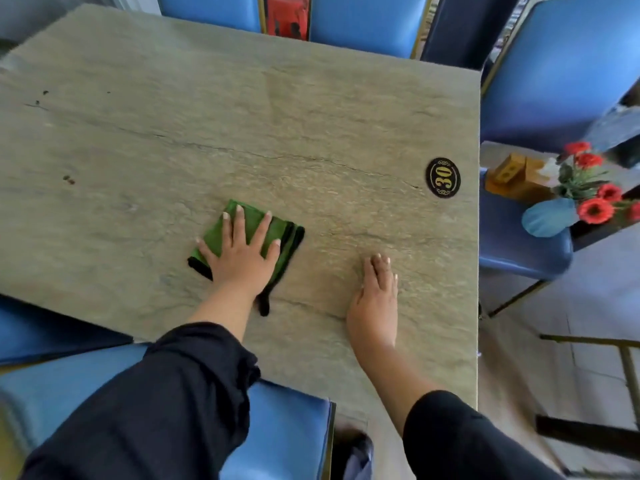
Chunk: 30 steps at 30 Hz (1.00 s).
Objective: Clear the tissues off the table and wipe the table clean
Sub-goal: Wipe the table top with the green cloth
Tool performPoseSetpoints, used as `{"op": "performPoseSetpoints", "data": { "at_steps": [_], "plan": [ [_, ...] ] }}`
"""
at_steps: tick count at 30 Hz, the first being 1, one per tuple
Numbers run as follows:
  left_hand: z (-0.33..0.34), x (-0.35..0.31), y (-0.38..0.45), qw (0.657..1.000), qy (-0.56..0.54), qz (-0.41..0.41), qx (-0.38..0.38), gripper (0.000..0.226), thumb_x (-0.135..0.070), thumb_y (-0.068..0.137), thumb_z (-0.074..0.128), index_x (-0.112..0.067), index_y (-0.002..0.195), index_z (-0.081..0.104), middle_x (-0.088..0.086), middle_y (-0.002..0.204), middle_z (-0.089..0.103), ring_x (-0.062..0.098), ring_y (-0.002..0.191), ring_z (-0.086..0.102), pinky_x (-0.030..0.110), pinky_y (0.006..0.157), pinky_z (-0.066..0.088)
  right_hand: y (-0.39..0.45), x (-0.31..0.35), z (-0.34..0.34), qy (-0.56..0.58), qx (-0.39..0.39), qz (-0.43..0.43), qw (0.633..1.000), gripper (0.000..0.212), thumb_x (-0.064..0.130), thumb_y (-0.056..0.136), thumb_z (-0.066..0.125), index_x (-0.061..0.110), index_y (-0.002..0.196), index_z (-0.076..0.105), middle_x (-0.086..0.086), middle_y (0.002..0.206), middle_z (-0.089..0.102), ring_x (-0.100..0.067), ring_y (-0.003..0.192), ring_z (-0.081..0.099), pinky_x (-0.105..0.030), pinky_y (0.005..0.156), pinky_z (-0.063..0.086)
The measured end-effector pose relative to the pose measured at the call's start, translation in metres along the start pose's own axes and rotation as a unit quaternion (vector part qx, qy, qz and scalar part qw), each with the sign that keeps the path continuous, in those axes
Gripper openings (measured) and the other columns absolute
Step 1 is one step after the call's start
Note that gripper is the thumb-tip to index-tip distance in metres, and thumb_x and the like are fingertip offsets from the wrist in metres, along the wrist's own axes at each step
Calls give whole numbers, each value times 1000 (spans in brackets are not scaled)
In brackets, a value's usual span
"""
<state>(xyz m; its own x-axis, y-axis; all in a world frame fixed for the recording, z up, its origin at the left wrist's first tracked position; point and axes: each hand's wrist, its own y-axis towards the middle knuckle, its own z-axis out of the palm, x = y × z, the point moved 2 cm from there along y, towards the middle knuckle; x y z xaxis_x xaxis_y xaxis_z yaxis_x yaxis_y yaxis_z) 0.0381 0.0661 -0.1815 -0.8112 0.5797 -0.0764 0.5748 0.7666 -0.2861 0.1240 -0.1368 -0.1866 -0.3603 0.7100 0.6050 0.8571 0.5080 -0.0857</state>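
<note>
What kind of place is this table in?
Probably a restaurant or cafe dining room. The stone-look table carries a number plaque reading 30, matching blue chairs surround it, and a vase of red flowers sits nearby.

We look down on a grey-green stone-patterned table (242, 109). Our left hand (242, 252) presses flat, fingers spread, on a folded green cloth (254, 225) with black edging. Our right hand (375, 296) rests palm down on the bare tabletop beside it. A black oval number plaque (443, 177) reading 30 sits near the right edge. Blue chairs (550, 71) surround the table.
</note>
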Motion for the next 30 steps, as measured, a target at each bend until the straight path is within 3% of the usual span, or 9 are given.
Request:
{"op": "performPoseSetpoints", "data": {
  "at_steps": [3,7,10,12,14,17,21,24,30],
  "plan": [
    [6,-26,-14,999,21,39,0,56,-62,92,3,-50,142,-17,0,156,-26,27,143,-25,72,106,-6,4,11,6,29,-15,60,998,60,-6,92,26,8,150,18,-1,160,8,-15,147,-8,-31,120,-6],
    [7,-24,-31,959,90,265,51,56,-65,90,3,-54,138,-24,-6,151,-36,21,139,-35,70,106,-12,13,26,16,76,-45,105,991,59,-6,91,29,6,148,26,-3,159,13,-17,148,-5,-33,120,-5],
    [-5,10,-22,922,126,357,81,57,-71,84,1,-60,135,-23,-14,150,-36,14,139,-33,66,108,-13,22,41,17,114,-52,144,982,62,-10,88,27,8,148,27,1,159,12,-14,148,-4,-23,116,-4],
    [-15,34,1,925,122,350,77,56,-71,83,1,-62,134,-22,-16,151,-34,12,141,-31,64,110,-13,27,57,23,111,-30,144,983,63,-9,88,25,9,149,25,3,160,8,-13,147,-6,-22,115,-4],
    [-20,50,28,951,93,288,55,55,-71,85,2,-62,134,-21,-15,152,-32,13,142,-28,64,111,-11,31,74,33,96,-12,138,986,61,-7,91,25,9,149,22,2,161,4,-12,147,-9,-27,119,-4],
    [-17,54,36,971,74,228,9,55,-67,89,2,-55,139,-19,-9,154,-30,19,143,-26,66,108,-12,38,93,46,82,-36,152,984,60,-5,92,26,8,150,22,1,161,5,-12,147,-8,-30,120,-1],
    [-7,78,8,921,87,380,-12,56,-67,89,5,-55,141,-13,-8,156,-24,20,144,-24,69,107,-12,34,116,63,136,-77,184,971,55,-2,93,28,11,146,33,4,160,14,-11,147,-1,-28,120,7],
    [-15,103,28,894,68,443,-25,54,-70,88,13,-61,140,-2,-16,158,-11,13,147,-13,66,110,-6,31,139,83,124,-84,157,976,48,5,97,30,10,144,38,3,158,19,-11,147,0,-30,121,1],
    [-33,94,109,969,50,240,-42,59,-73,86,5,-57,141,-8,-12,158,-19,16,146,-18,65,110,-6,34,151,110,-46,-87,135,986,53,39,101,19,19,150,23,3,161,8,-14,147,-10,-34,118,-13]
  ]
}}
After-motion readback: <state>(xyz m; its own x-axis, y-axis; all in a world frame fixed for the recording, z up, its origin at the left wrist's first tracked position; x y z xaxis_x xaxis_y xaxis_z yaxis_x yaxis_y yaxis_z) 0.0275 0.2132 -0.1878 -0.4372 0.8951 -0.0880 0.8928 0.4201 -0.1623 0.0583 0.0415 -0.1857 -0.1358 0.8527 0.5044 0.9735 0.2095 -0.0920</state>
